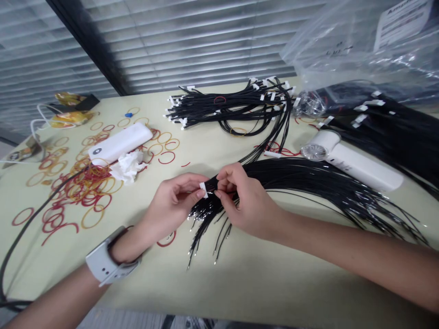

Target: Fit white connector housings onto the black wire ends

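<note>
My left hand (174, 197) pinches a small white connector (204, 189) between thumb and fingers. Just to its right, my right hand (245, 198) is closed, with thumb and fingertips pressed together at the black wires by the connector. Under both hands lies a long bundle of loose black wires (302, 178) with shiny metal tips. The near tips fan out below my fingers, and the far ends spread to the right. Exactly which wire my right fingertips grip is partly hidden.
Finished-looking black cables with white connectors (222, 103) lie at the back. Red and yellow rubber bands (85, 183), a white power bank (120, 142) and crumpled tissue (127, 167) are at left. A white handheld fan (356, 160), more cables (398, 132) and a plastic bag (343, 64) are at right.
</note>
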### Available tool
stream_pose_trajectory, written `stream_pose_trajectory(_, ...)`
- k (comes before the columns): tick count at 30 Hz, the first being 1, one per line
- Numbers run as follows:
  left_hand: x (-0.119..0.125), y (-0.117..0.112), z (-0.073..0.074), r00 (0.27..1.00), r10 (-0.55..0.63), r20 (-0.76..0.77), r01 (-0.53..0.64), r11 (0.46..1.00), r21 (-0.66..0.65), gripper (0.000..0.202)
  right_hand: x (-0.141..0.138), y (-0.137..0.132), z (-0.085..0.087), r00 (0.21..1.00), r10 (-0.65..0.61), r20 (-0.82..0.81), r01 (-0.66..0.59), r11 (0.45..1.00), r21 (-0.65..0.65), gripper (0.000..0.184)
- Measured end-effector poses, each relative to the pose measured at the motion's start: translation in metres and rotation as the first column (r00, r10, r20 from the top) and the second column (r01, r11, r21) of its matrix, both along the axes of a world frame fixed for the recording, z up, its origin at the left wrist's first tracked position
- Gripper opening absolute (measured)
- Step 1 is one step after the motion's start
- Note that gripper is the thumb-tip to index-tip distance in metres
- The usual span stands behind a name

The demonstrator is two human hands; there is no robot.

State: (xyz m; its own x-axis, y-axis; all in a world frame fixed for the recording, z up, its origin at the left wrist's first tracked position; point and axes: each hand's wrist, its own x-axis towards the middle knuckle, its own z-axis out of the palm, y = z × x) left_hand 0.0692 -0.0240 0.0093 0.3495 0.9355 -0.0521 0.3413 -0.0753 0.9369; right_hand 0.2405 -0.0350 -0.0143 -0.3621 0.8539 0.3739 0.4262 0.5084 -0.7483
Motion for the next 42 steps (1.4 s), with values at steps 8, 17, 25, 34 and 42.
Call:
stream_pose_trajectory(8, -0.0007, -0.0033, -0.0004, 0.997, -0.011, -0.074, 0.015, 0.999, 0.048, 0.018, 0.0002, -0.0007, 0.0006, 1.000, 0.020, -0.009, -0.020, 1.000, 0.004, 0.024)
stream_pose_trajectory(17, -0.0007, -0.0028, -0.0002, 0.997, -0.005, -0.074, 0.008, 0.999, 0.044, 0.018, 0.0005, -0.0010, 0.0017, 1.000, 0.029, -0.002, -0.029, 1.000, 0.002, 0.023)
stream_pose_trajectory(25, 0.0011, -0.0005, 0.0011, 0.994, -0.007, 0.109, 0.021, 0.993, -0.120, 0.018, 0.0005, -0.0008, 0.0020, 1.000, 0.011, -0.023, -0.011, 1.000, 0.002, 0.019)
stream_pose_trajectory(34, 0.0019, 0.0003, 0.0003, 0.992, 0.036, 0.117, -0.018, 0.988, -0.151, 0.020, 0.0003, 0.0032, 0.0021, 0.997, 0.029, -0.073, -0.034, 0.997, -0.063, 0.015)
stream_pose_trajectory(42, 0.0048, -0.0062, 0.0023, 0.982, 0.108, 0.152, -0.071, 0.970, -0.231, 0.024, -0.0012, 0.0029, 0.0033, 0.998, 0.016, -0.063, -0.016, 1.000, -0.006, 0.012)
